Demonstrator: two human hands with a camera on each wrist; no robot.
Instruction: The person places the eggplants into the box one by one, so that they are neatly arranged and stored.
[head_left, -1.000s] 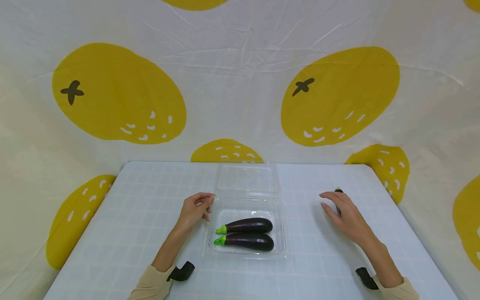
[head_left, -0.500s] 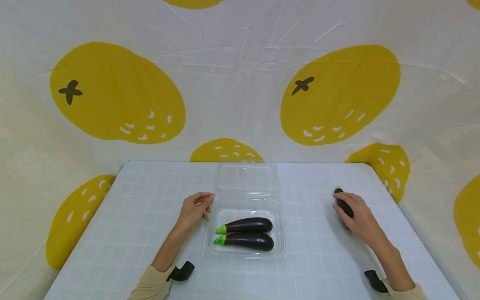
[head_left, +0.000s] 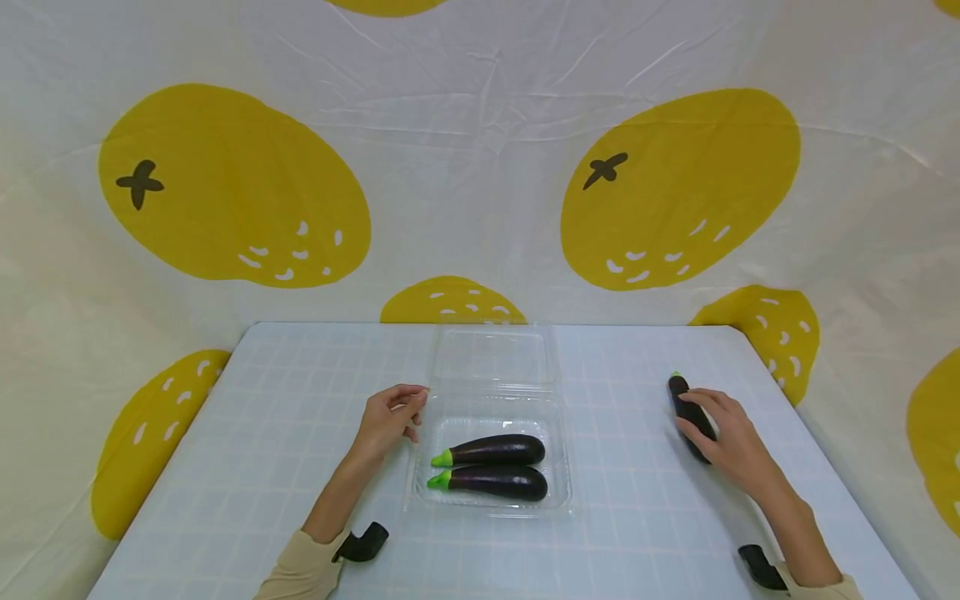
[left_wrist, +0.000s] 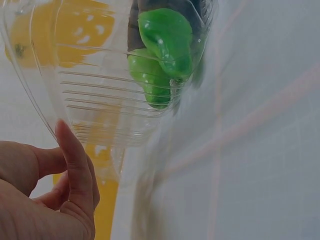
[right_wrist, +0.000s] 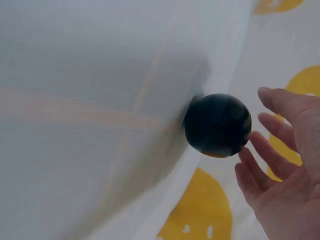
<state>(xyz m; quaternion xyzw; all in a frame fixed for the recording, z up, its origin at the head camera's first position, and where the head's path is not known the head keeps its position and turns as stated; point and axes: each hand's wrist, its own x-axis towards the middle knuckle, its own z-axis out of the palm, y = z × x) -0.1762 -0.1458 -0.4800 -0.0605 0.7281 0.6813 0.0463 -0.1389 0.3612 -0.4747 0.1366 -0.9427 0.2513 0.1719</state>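
Observation:
A clear plastic clamshell container [head_left: 566, 467] stands mid-table, its lid [head_left: 495, 358] folded back. Inside lie two dark purple eggplants, the upper one [head_left: 501, 450] and the lower one [head_left: 501, 483], green stems pointing left. My left hand [head_left: 390, 423] pinches the container's left rim near the hinge; in the left wrist view its raised fingertip [left_wrist: 62, 130] meets the rim. At the right lies a third eggplant [head_left: 677, 390], stem pointing away. My right hand [head_left: 731, 437] is just over it, thumb and fingers spread to either side; the right wrist view shows the eggplant's round end [right_wrist: 218, 125] before the loose fingers.
The table [head_left: 315, 358] has a pale checked cover. Behind it hangs a white curtain [head_left: 465, 167] printed with large yellow fruit. Black wrist straps, left [head_left: 363, 543] and right [head_left: 761, 568], sit at the cuffs.
My right hand has moved right and toward me along the right-hand eggplant, uncovering more of it. The left hand, the container and the two eggplants in it have stayed put.

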